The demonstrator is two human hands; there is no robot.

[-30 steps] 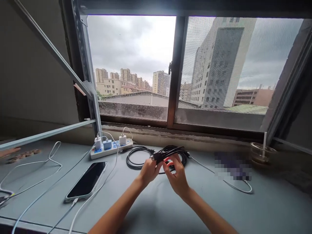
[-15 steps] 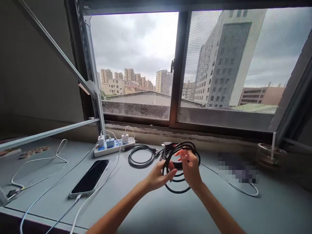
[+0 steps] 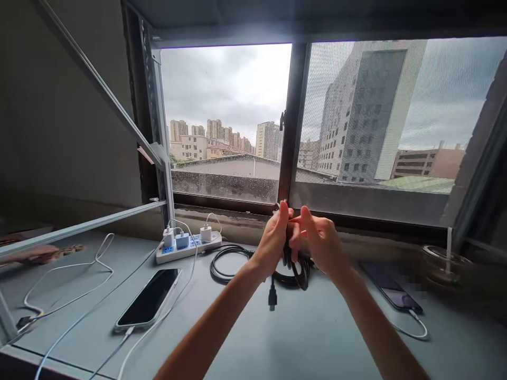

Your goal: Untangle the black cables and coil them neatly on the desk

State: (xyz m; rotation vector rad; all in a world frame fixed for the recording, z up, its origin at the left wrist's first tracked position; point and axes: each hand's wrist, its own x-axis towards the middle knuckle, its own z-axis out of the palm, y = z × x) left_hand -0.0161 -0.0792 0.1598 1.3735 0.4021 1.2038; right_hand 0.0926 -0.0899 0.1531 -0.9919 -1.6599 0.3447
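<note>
Both my hands are raised above the grey desk [image 3: 301, 338] in front of the window. My left hand [image 3: 273, 244] and my right hand [image 3: 320, 243] close together around a bundled black cable [image 3: 295, 269], whose loops hang below them. One plug end [image 3: 272, 298] dangles under my left hand. A second black cable coil [image 3: 225, 261] lies flat on the desk just left of my hands.
A white power strip [image 3: 188, 244] with three chargers sits by the window sill. One phone [image 3: 149, 298] lies at left on a white cable, another phone [image 3: 390, 287] at right. A glass cup [image 3: 439, 264] with a straw stands far right. Another person's hand [image 3: 34, 254] shows at the left edge.
My hands have lifted the black cable bundle off the desk and gathered its wide loops into a tight bunch; a plug end now hangs free. The view has tilted slightly upward.
</note>
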